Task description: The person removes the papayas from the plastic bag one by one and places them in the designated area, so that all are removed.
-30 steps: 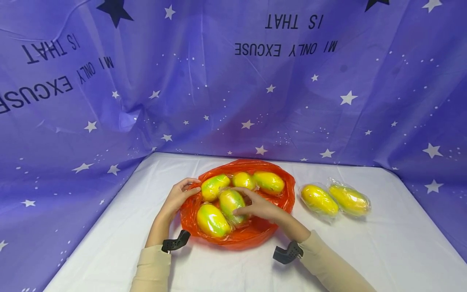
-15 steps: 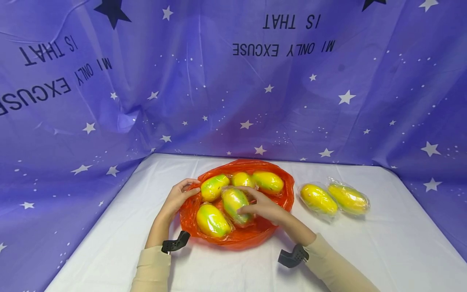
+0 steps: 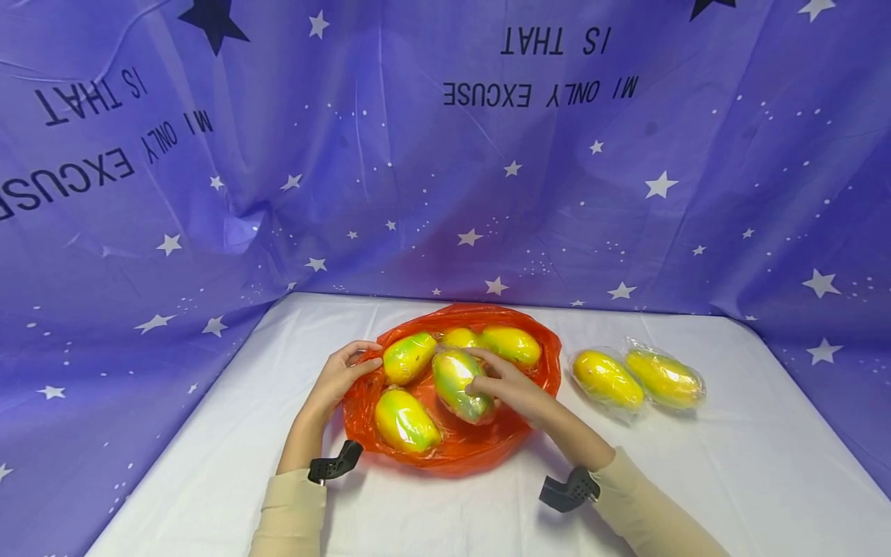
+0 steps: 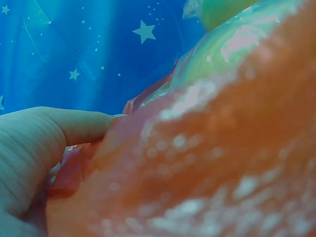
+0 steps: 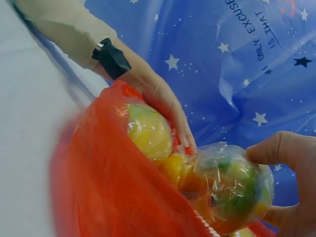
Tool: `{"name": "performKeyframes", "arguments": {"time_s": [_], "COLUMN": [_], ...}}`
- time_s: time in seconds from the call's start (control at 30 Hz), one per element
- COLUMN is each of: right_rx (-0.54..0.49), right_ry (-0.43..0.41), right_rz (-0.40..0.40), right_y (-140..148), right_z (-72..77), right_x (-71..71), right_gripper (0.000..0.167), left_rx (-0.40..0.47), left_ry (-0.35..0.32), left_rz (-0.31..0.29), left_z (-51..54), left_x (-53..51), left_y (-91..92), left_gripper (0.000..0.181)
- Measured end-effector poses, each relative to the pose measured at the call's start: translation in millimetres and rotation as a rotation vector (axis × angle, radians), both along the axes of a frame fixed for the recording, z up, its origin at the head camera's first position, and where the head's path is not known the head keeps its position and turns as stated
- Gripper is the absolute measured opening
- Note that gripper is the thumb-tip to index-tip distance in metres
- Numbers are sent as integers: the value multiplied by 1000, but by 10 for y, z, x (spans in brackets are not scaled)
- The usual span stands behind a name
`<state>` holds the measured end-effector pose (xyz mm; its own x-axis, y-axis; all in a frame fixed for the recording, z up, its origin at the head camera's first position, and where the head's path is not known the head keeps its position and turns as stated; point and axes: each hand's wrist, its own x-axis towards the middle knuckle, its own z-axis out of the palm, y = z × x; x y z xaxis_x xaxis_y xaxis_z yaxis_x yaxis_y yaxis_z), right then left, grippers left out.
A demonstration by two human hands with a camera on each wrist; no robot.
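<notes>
A red plastic bag (image 3: 459,463) lies wide open on the table, with several yellow-green papayas in clear film inside it. My right hand (image 3: 513,387) grips one wrapped papaya (image 3: 456,381) over the middle of the bag, thumb on its near side. In the right wrist view this papaya (image 5: 232,190) sits between thumb and fingers, its film crinkled. At the bag's left rim, my left hand (image 3: 339,377) pinches the plastic, beside a papaya (image 3: 409,358). Another papaya (image 3: 406,422) rests at the front left. The left wrist view shows the thumb against the red film (image 4: 197,163).
Two more wrapped papayas, a nearer one (image 3: 607,381) and a farther one (image 3: 666,379), lie side by side on the white tablecloth (image 3: 752,464), right of the bag. A purple star-printed curtain (image 3: 418,193) encloses the table's back and sides.
My right hand has moved the gripped papaya a little to the right and up, away from the front-left papaya. My left hand stays at the bag's rim.
</notes>
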<state>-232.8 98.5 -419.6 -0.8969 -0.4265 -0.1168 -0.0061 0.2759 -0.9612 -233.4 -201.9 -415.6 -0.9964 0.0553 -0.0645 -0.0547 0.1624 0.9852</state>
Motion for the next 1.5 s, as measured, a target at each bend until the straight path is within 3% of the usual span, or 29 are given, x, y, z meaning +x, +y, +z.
{"name": "performKeyframes", "arguments": {"time_s": [0.37,0.77,1.5], "right_rx": [-22,-79,-45], "right_ry": [11,-27,24], "right_rz": [-10,-82,-146], "right_y": [139,424,988], "right_z": [52,137,336], "right_x": [84,206,454], "right_gripper": [63,62,65], "left_rx": [-19,-29,-14], "left_ry": [1,-1,-10], "left_rz": [-9,1,-9], "left_z": [-5,-12,-30], "left_x": [4,-1,-11], "left_y": [-5,9,-2], "left_gripper": [34,33,35]}}
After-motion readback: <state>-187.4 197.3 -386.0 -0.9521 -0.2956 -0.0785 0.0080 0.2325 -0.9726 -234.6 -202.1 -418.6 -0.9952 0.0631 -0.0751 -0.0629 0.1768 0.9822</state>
